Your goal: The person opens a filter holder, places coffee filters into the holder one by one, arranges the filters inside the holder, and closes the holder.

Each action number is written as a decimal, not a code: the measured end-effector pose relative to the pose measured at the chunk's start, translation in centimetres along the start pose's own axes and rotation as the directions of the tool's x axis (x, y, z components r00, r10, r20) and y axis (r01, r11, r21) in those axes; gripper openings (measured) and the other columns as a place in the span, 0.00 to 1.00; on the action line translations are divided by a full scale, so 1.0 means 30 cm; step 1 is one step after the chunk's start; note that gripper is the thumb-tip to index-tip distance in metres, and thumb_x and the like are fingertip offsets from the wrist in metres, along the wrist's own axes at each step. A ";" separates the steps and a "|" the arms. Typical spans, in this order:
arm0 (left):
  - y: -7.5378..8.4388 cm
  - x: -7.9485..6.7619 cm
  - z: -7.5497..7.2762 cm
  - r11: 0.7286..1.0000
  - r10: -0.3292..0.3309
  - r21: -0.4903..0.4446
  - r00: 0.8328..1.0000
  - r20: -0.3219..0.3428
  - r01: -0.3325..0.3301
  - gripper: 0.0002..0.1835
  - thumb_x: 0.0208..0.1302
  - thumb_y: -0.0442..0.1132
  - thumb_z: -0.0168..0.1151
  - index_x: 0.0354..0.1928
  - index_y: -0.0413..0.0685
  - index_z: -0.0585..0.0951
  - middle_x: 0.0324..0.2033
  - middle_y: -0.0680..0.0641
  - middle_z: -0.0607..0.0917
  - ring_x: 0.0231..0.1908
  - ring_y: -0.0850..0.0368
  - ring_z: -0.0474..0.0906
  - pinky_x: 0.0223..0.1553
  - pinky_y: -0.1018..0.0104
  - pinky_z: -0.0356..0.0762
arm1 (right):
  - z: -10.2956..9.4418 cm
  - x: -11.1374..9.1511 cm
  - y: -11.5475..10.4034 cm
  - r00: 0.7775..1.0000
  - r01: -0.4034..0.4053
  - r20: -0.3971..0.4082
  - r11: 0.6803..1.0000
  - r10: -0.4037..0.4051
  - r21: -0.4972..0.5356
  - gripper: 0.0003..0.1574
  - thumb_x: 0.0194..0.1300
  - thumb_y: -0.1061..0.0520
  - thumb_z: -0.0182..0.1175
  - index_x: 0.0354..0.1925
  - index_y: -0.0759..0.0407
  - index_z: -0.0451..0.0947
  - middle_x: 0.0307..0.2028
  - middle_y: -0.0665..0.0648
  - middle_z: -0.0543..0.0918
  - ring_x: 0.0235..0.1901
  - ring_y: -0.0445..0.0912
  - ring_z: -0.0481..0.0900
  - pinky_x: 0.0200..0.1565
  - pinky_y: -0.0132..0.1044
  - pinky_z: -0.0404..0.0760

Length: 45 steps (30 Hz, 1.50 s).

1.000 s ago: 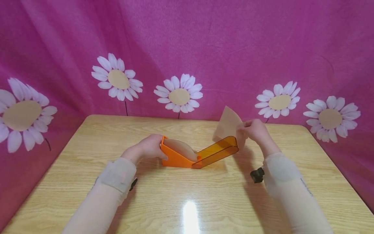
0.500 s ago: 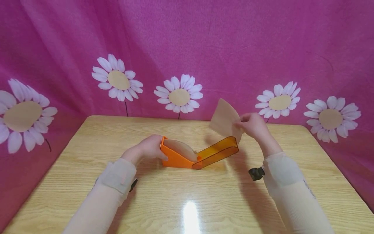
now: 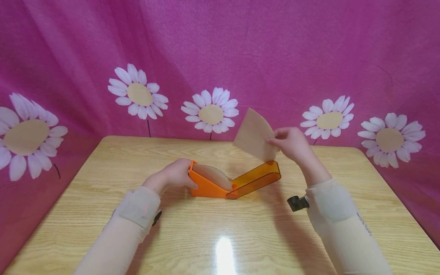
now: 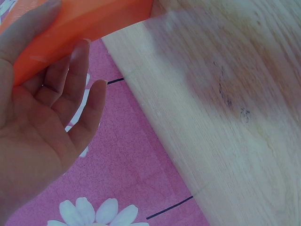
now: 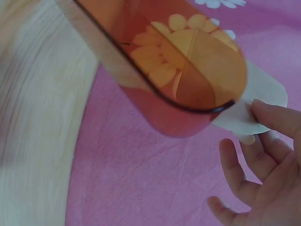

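Holder base (image 3: 209,188): solid bright orange. Lid (image 3: 254,185): see-thru amber w/ thin dk edge. Loose sheet (image 3: 252,135): plain lt tan, pale grey in R wrist view; stacked sheets (image 3: 212,173) approx same tan. Bench (image 3: 192,236): yellowish wood grain. Backdrop (image 3: 268,49): magenta w/ white daisies (image 3: 211,113), beige ctrs, dk stems. Sleeves (image 3: 110,238): plain cream.

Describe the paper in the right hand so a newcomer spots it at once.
Find the wooden table, then the orange box with its amber lid open. Near the lid, the right hand pinches the tan paper. Unlike similar paper inside the box, it is held in midair.
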<state>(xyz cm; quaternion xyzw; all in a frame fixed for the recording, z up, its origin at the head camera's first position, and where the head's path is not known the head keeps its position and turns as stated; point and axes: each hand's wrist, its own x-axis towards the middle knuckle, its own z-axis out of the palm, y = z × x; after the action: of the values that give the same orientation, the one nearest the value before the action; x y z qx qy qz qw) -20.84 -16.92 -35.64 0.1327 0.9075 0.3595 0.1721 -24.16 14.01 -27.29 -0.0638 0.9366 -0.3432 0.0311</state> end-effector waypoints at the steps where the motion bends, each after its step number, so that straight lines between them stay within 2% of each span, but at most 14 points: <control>1: 0.000 0.000 0.000 1.000 -0.001 0.002 1.000 -0.002 0.001 0.17 0.45 0.28 0.69 0.40 0.42 0.78 0.33 0.49 0.82 0.33 0.56 0.75 0.46 0.62 0.75 | 0.001 -0.002 -0.006 1.000 0.005 -0.001 1.000 -0.005 0.005 0.19 0.64 0.52 0.57 0.44 0.67 0.78 0.47 0.68 0.81 0.45 0.55 0.77 0.43 0.42 0.75; 5: 0.001 -0.002 0.000 1.000 -0.012 0.011 1.000 -0.005 0.012 0.17 0.45 0.29 0.69 0.41 0.42 0.78 0.34 0.49 0.82 0.33 0.56 0.75 0.46 0.61 0.75 | 0.008 -0.007 -0.020 1.000 0.022 0.004 0.999 -0.022 0.028 0.19 0.63 0.53 0.58 0.44 0.67 0.78 0.46 0.68 0.81 0.46 0.55 0.78 0.46 0.44 0.75; 12: -0.001 0.001 0.001 1.000 -0.023 -0.005 1.000 -0.003 0.023 0.18 0.46 0.29 0.69 0.42 0.43 0.78 0.35 0.49 0.82 0.34 0.55 0.75 0.48 0.60 0.75 | 0.037 -0.010 -0.029 0.995 0.100 0.004 0.992 -0.101 0.075 0.17 0.62 0.55 0.60 0.43 0.68 0.79 0.43 0.68 0.83 0.44 0.55 0.79 0.47 0.44 0.75; 17: -0.004 0.003 0.002 1.000 -0.027 -0.014 1.000 -0.002 0.027 0.18 0.47 0.29 0.69 0.42 0.43 0.78 0.35 0.49 0.82 0.35 0.55 0.75 0.48 0.60 0.74 | 0.063 -0.011 -0.045 0.993 0.115 0.016 0.990 -0.117 0.084 0.16 0.62 0.55 0.60 0.42 0.67 0.79 0.42 0.67 0.83 0.44 0.55 0.80 0.48 0.46 0.77; 25: -0.006 0.004 0.002 1.000 -0.018 -0.004 1.000 -0.001 0.018 0.17 0.46 0.29 0.69 0.41 0.43 0.79 0.34 0.49 0.82 0.34 0.55 0.75 0.48 0.60 0.75 | 0.110 -0.014 -0.071 0.988 0.146 0.047 0.989 -0.148 0.033 0.12 0.61 0.54 0.61 0.38 0.62 0.81 0.39 0.61 0.84 0.46 0.53 0.75 0.48 0.46 0.72; 32: -0.010 0.009 0.001 1.000 -0.006 0.018 1.000 -0.003 0.006 0.16 0.46 0.30 0.70 0.40 0.43 0.79 0.33 0.49 0.82 0.33 0.56 0.75 0.46 0.62 0.75 | 0.143 -0.014 -0.077 0.980 0.184 0.064 0.982 -0.186 0.037 0.10 0.60 0.55 0.62 0.36 0.61 0.81 0.36 0.60 0.84 0.44 0.52 0.75 0.47 0.46 0.72; 38: -0.006 0.006 -0.002 1.000 -0.007 0.013 1.000 0.005 0.007 0.17 0.45 0.30 0.69 0.40 0.44 0.78 0.33 0.50 0.82 0.33 0.56 0.75 0.46 0.62 0.74 | 0.160 -0.019 -0.090 0.970 0.228 0.075 0.972 -0.231 0.047 0.10 0.60 0.56 0.62 0.35 0.62 0.82 0.37 0.60 0.85 0.44 0.52 0.77 0.51 0.49 0.72; 45: -0.001 0.002 -0.004 1.000 -0.025 0.000 1.000 0.012 0.025 0.18 0.46 0.30 0.69 0.42 0.44 0.78 0.36 0.50 0.82 0.36 0.55 0.75 0.49 0.59 0.74 | 0.181 -0.019 -0.096 0.966 0.238 0.095 0.971 -0.240 0.037 0.10 0.59 0.56 0.62 0.37 0.62 0.83 0.39 0.60 0.84 0.47 0.53 0.77 0.54 0.50 0.71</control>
<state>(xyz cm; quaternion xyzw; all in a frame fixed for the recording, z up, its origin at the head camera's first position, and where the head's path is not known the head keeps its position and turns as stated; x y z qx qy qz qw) -20.96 -17.00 -35.59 0.1235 0.9080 0.3565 0.1820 -22.77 8.45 -29.55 -0.1926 0.9150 -0.3525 0.0364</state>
